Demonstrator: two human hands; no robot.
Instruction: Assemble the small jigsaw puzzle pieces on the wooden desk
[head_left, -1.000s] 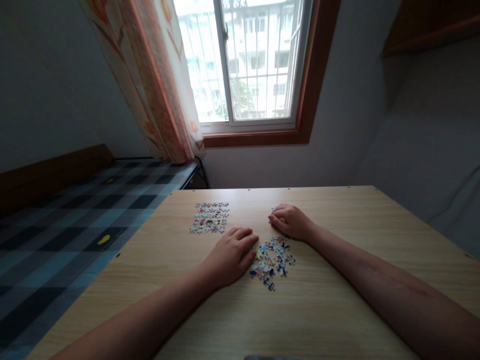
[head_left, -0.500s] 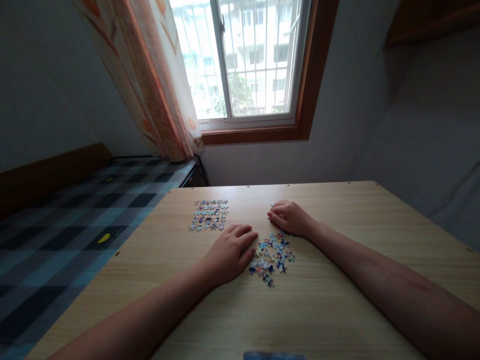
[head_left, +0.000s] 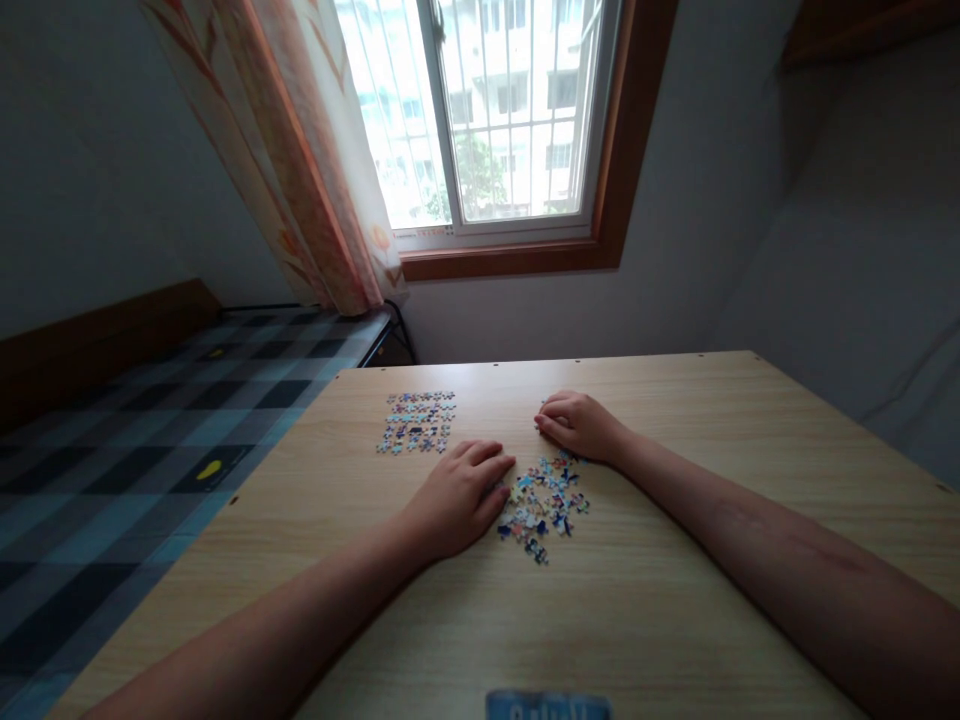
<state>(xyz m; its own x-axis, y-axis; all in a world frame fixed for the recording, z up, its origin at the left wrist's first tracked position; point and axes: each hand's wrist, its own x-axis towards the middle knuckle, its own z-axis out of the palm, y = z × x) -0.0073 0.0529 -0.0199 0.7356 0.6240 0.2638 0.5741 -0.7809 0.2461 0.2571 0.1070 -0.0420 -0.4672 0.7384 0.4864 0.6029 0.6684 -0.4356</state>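
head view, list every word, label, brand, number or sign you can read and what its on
None can be read for certain.
Blue object at the bottom edge: pale lettering, cut off by the picture's edge.
Bedcover: tiny marks beside a yellow shape, too small to read.
Window frame: small reddish marks low on the left, too blurred to read.

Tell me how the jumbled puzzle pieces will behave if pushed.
The jumbled puzzle pieces would probably spread rather than move as one, since they lie loose. They look small and flat, so likely light and unlikely to roll. The smooth-looking tabletop should let them slide.
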